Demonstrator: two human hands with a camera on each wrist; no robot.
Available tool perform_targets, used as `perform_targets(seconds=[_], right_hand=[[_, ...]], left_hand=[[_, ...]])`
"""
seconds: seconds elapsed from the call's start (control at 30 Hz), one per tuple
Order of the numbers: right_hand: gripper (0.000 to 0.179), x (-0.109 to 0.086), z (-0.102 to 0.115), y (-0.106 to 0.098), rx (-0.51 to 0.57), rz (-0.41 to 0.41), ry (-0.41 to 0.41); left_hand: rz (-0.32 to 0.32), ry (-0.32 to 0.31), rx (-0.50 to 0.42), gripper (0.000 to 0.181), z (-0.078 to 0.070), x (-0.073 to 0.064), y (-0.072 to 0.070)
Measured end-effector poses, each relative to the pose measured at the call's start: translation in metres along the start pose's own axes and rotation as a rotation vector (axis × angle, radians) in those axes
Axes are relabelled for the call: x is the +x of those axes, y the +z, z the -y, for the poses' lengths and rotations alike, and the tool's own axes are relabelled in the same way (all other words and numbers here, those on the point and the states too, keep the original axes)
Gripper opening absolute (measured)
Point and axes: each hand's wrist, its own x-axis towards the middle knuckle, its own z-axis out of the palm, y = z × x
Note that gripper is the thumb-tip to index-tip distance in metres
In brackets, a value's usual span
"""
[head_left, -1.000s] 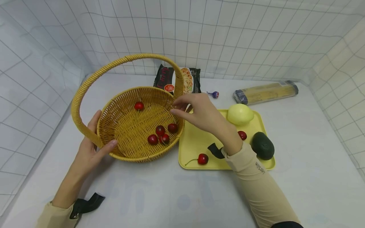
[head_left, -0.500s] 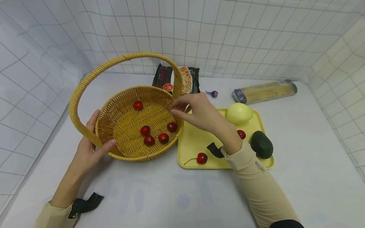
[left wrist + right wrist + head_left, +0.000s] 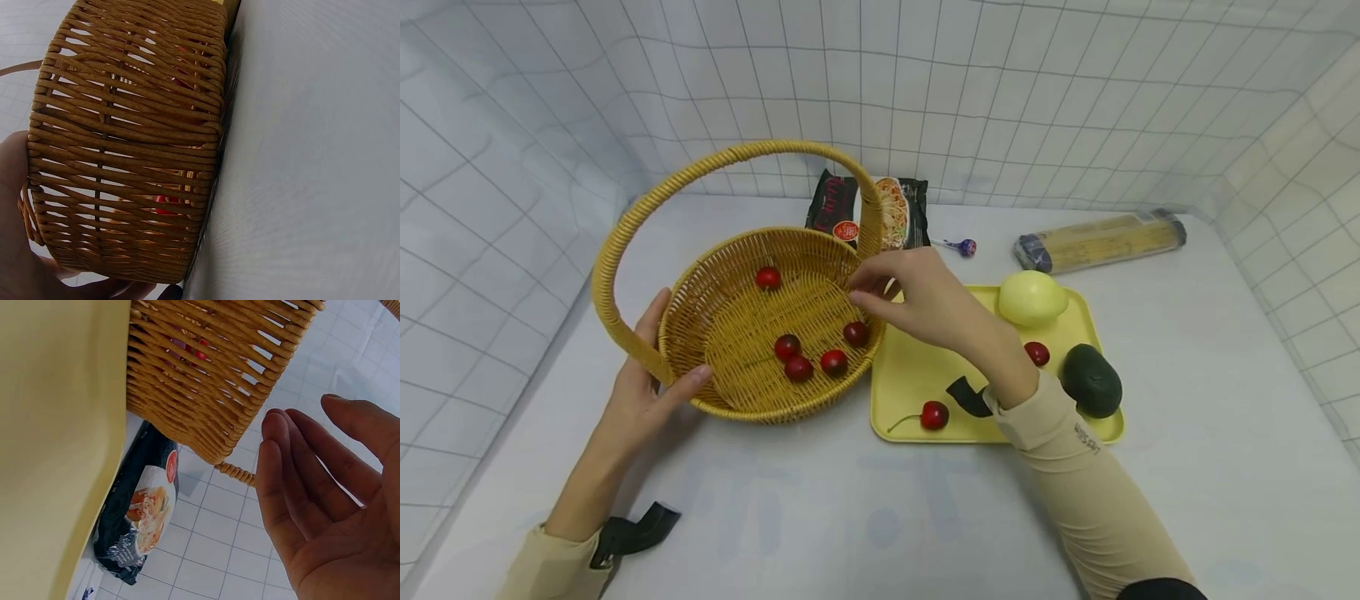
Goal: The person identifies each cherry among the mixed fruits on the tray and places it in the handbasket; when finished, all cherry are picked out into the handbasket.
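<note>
A yellow wicker basket (image 3: 760,408) with a tall hoop handle holds several red cherries (image 3: 798,368). My left hand (image 3: 643,396) grips its left side, with the thumb over the rim and the fingers outside. In the left wrist view, that hand (image 3: 25,250) lies against the woven wall. Over the basket's right rim hovers my right hand (image 3: 917,296), fingers bent and thumb apart. The right wrist view shows a gap between thumb and fingers on this hand (image 3: 337,500), with nothing held. It is unclear whether its fingertips touch the rim.
Right of the basket, a yellow tray (image 3: 891,375) carries a stemmed cherry (image 3: 934,415), another cherry (image 3: 1037,353), a yellow-green lemon (image 3: 1032,298) and a dark avocado (image 3: 1092,381). Behind are a black noodle packet (image 3: 895,212), a lollipop (image 3: 964,247) and a pasta pack (image 3: 1101,242).
Inside the basket, the cherries near the front have rolled apart, one of them leftward. Both hands keep nearly the same place; the view shifts slightly.
</note>
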Motion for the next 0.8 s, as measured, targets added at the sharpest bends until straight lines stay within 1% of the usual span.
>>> perform_targets(seconds=[0.2,0.43,0.63,0.73,0.8], right_hand=[[0.014,-0.012,0.0,-0.002,0.025,-0.01,0.041],[0.017,-0.029,-0.008,-0.007,0.041,-0.026,0.068],[0.015,-0.047,-0.017,-0.012,0.109,0.034,0.15],[0.015,-0.052,-0.02,-0.015,0.137,0.071,0.182],[0.014,-0.053,-0.021,-0.016,0.143,0.096,0.19]], left_hand=[[-0.005,0.015,0.0,0.104,0.0,-0.001,-0.001],[0.005,0.002,0.012,0.103,-0.002,-0.001,-0.001],[0.005,0.009,0.0,0.103,-0.001,-0.001,-0.001],[0.008,-0.001,0.001,0.103,0.0,-0.002,-0.001],[0.007,-0.008,0.006,0.102,-0.001,-0.002,-0.001]])
